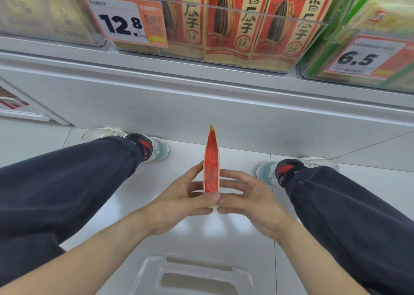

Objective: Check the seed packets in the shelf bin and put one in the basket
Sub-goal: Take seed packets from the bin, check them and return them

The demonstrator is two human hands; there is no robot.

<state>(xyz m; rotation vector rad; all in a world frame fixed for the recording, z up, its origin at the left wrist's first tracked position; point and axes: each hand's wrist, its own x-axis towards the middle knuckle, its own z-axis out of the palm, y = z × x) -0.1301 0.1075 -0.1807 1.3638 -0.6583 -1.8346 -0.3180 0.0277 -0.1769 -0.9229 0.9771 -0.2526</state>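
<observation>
I hold one red seed packet (211, 167) edge-on between both hands, low over the floor between my knees. My left hand (179, 203) grips its left side with the thumb on the near end. My right hand (248, 201) holds the right side with curled fingers. More red and tan seed packets (228, 26) stand upright in a clear shelf bin (268, 21) above. The pale plastic basket (192, 276) lies on the floor right below my hands, only its top edge and handle slot showing.
An orange price tag reading 12.8 (125, 21) hangs on the bin front. A green-packaged product bin with a 6.5 tag (360, 59) stands at the right. The white shelf base (201, 106) runs across ahead. My legs and shoes flank the hands.
</observation>
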